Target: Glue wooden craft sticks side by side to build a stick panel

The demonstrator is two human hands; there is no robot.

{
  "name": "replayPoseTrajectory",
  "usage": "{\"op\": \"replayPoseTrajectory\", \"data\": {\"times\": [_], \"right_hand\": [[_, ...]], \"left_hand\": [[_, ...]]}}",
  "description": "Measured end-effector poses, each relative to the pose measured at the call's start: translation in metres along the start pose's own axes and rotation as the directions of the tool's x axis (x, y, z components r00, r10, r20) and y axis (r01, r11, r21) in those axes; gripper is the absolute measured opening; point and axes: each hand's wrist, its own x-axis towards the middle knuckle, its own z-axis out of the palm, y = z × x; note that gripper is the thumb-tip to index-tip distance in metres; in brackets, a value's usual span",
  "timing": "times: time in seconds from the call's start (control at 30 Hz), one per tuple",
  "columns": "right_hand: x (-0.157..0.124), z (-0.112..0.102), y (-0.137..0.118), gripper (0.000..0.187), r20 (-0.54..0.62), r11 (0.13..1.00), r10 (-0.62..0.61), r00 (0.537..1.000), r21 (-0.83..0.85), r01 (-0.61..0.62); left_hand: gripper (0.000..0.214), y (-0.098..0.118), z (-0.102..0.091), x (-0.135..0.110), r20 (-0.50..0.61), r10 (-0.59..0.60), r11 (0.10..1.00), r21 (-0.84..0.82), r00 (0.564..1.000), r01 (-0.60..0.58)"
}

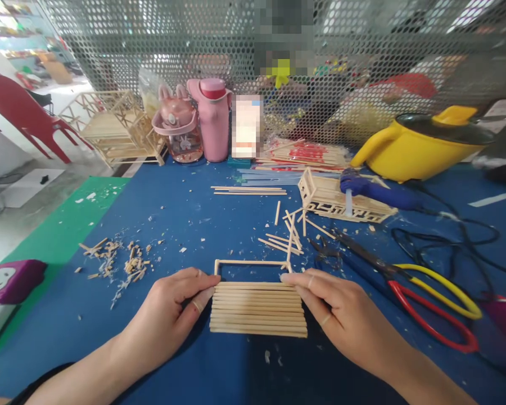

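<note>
A small panel of wooden sticks (257, 309) laid side by side sits at the front middle of the blue table, with a thin rectangular stick frame (253, 262) rising from its far edge. My left hand (183, 304) pinches the far left corner between thumb and fingers. At the far right corner, my right hand (331, 298) grips the panel in the same way. One stick leans up from the frame's right corner. Several loose sticks (280, 243) lie just beyond it, beside dark pliers (326, 253).
Scissors (405, 287) with red and yellow handles lie right, near a cable. Behind them, a blue glue gun (375, 191) rests on a stick model (320, 194). Stick scraps (130, 261) lie left. A pink bottle (214, 124) and yellow pot (417, 146) stand at the back.
</note>
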Motion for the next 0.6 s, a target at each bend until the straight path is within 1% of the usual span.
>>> {"op": "replayPoseTrajectory", "data": {"times": [0.13, 0.27, 0.33, 0.43, 0.53, 0.6], "right_hand": [[-0.0005, -0.0022, -0.0009, 0.026, -0.007, 0.997, 0.022, 1.000, 0.070, -0.022], [-0.0021, -0.0045, -0.0010, 0.031, -0.009, 0.994, 0.029, 1.000, 0.101, -0.028], [-0.0035, -0.0053, -0.0015, 0.034, -0.007, 0.994, 0.028, 1.000, 0.109, -0.027], [-0.0053, -0.0059, -0.0020, 0.034, 0.000, 0.991, 0.027, 1.000, 0.129, -0.027], [-0.0055, -0.0058, -0.0018, 0.034, -0.006, 0.989, 0.019, 1.000, 0.149, -0.017], [-0.0049, -0.0056, -0.0013, 0.033, -0.015, 0.989, 0.020, 1.000, 0.147, -0.018]], "left_hand": [[0.026, -0.0010, 0.0009, -0.0008, -0.012, 0.025, 0.996, 0.085, 1.000, -0.024], [0.023, -0.0042, 0.0027, 0.0001, -0.063, 0.113, 0.982, 0.159, 0.992, -0.102], [0.023, -0.0048, 0.0035, 0.0003, -0.088, 0.138, 0.975, 0.188, 0.986, -0.120], [0.023, -0.0045, 0.0040, 0.0000, -0.093, 0.117, 0.975, 0.200, 0.989, -0.096], [0.023, -0.0047, 0.0035, -0.0005, -0.057, 0.069, 0.982, 0.182, 0.996, -0.058], [0.022, -0.0056, 0.0031, -0.0009, -0.043, 0.067, 0.983, 0.174, 0.997, -0.059]]}}
